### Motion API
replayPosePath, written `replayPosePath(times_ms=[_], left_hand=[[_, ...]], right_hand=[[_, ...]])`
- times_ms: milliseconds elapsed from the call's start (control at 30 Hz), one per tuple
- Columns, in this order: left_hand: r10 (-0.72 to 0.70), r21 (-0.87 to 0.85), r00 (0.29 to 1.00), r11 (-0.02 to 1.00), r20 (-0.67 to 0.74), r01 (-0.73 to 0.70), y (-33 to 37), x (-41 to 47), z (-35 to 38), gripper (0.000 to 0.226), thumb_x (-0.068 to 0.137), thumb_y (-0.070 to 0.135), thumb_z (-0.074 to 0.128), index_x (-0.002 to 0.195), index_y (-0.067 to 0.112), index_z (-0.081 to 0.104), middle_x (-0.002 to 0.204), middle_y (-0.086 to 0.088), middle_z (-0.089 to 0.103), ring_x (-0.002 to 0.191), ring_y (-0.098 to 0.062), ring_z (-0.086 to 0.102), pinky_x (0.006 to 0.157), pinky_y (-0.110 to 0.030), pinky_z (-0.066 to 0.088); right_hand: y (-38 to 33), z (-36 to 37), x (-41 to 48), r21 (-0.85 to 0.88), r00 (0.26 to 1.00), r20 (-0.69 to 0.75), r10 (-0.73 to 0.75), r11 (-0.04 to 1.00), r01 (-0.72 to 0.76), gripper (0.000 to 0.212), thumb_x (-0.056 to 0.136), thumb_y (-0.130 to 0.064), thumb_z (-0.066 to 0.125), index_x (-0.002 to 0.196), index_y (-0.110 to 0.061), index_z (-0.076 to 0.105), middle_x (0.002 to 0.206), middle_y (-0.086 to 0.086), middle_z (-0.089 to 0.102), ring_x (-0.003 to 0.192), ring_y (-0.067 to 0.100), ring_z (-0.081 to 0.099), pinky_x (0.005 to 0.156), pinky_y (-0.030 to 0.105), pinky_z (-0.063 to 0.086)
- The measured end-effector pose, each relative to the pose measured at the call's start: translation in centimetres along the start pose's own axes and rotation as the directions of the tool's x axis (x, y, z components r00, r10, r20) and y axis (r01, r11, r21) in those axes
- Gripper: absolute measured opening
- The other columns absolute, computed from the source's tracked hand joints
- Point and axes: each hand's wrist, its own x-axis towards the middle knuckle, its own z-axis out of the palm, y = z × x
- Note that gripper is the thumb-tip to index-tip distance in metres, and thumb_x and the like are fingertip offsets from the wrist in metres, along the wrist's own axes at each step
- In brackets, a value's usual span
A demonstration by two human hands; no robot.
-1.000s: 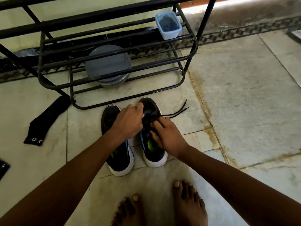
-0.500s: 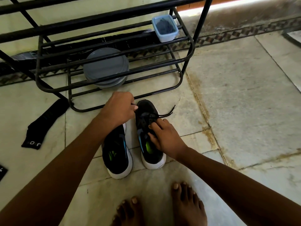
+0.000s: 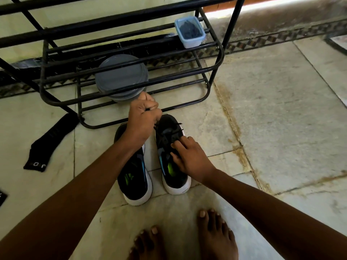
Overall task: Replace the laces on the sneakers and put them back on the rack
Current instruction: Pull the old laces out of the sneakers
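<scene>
Black sneakers (image 3: 135, 177) side by side (white soles), lace (image 3: 177, 127) partly threaded

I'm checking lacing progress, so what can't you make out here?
In the head view:
end of the lace, inside the left hand's fist;
front of the left sneaker, under that hand's wrist;
upper eyelets of the right sneaker, under the right hand;
contents of the box on the rack, dark and blurred;
black thing at the left edge, cut off.
</scene>
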Motion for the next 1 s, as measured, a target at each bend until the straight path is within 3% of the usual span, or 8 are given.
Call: replayPosePath(times_ms=[133,200,300,433,600,833,933,1000], left_hand=[[-0.209,-0.394,0.977,0.901,-0.025,0.183,-0.1,-0.2,0.2,0.018,0.065,-0.007,0.052,0.054,0.008,0.049,0.073,-0.003,0.047,0.064,-0.015,0.046,0.050,-0.028,0.042],[-0.220,-0.240,0.975,0.949,-0.043,0.204,-0.1,-0.5,0.2,0.016,0.078,-0.003,0.058,0.063,0.002,0.058,0.068,0.000,0.056,0.058,-0.016,0.048,0.047,-0.024,0.039],[-0.124,0.269,0.992,0.956,0.006,0.118,-2.1,-0.9,0.1,0.029,0.102,0.023,0.056,0.077,0.009,0.058,0.060,0.010,0.062,0.052,-0.010,0.052,0.054,-0.031,0.043],[0.057,0.760,0.982,0.627,0.178,-0.174,-4.9,-2.0,-0.5,0.027,0.109,0.041,0.035,0.101,0.016,0.043,0.072,0.000,0.057,0.060,-0.021,0.056,0.052,-0.036,0.043],[0.125,0.868,0.936,0.351,0.329,-0.352,-6.9,-3.1,-0.9,0.019,0.109,0.037,0.029,0.115,0.020,0.037,0.074,-0.003,0.066,0.055,-0.025,0.061,0.047,-0.029,0.035],[0.091,0.910,0.949,0.270,0.302,-0.316,-7.2,-3.5,0.0,0.028,0.108,0.034,0.038,0.126,0.013,0.035,0.063,-0.004,0.066,0.047,-0.024,0.060,0.046,-0.028,0.044],[0.009,0.942,0.952,0.138,0.307,-0.305,-7.0,-3.5,0.2,0.035,0.110,0.039,0.030,0.118,0.012,0.051,0.078,-0.008,0.071,0.065,-0.027,0.068,0.051,-0.030,0.037],[-0.027,0.946,0.951,0.116,0.307,-0.302,-6.9,-3.5,0.3,0.040,0.109,0.044,0.029,0.113,0.013,0.054,0.087,-0.010,0.070,0.075,-0.028,0.068,0.055,-0.032,0.036]], right_hand=[[0.0,0.1,0.0,0.005,1.000,-0.003,0.001,1.000,-0.001,0.028,0.098,-0.036,0.048,0.110,-0.013,0.059,0.105,0.010,0.056,0.084,0.026,0.051,0.068,0.032,0.038],[0.0,0.1,0.0,0.006,1.000,-0.003,0.003,1.000,-0.003,0.029,0.098,-0.036,0.048,0.110,-0.013,0.059,0.104,0.010,0.056,0.084,0.026,0.051,0.068,0.032,0.039],[-0.1,0.1,0.0,0.006,1.000,-0.014,0.001,1.000,0.000,0.029,0.098,-0.037,0.048,0.109,-0.012,0.059,0.103,0.010,0.055,0.084,0.026,0.050,0.066,0.035,0.043],[-0.2,0.0,0.0,0.008,1.000,-0.019,-0.003,1.000,0.004,0.031,0.098,-0.037,0.046,0.108,-0.011,0.060,0.103,0.011,0.055,0.084,0.027,0.051,0.066,0.036,0.044],[-0.2,0.0,0.0,0.014,1.000,-0.010,0.005,1.000,-0.005,0.030,0.098,-0.037,0.045,0.108,-0.012,0.059,0.103,0.010,0.055,0.085,0.027,0.051,0.066,0.039,0.047],[-0.1,0.1,0.0,0.009,1.000,-0.012,0.001,1.000,-0.001,0.029,0.098,-0.037,0.046,0.109,-0.013,0.059,0.103,0.010,0.055,0.084,0.026,0.051,0.066,0.039,0.047],[-0.2,0.1,0.1,0.006,1.000,-0.014,-0.001,1.000,0.001,0.030,0.098,-0.037,0.045,0.109,-0.012,0.060,0.102,0.010,0.055,0.084,0.027,0.051,0.066,0.040,0.047],[-0.2,0.0,0.0,0.008,1.000,-0.018,-0.007,1.000,0.007,0.029,0.098,-0.036,0.046,0.108,-0.012,0.059,0.102,0.010,0.055,0.084,0.026,0.051,0.066,0.038,0.046]])
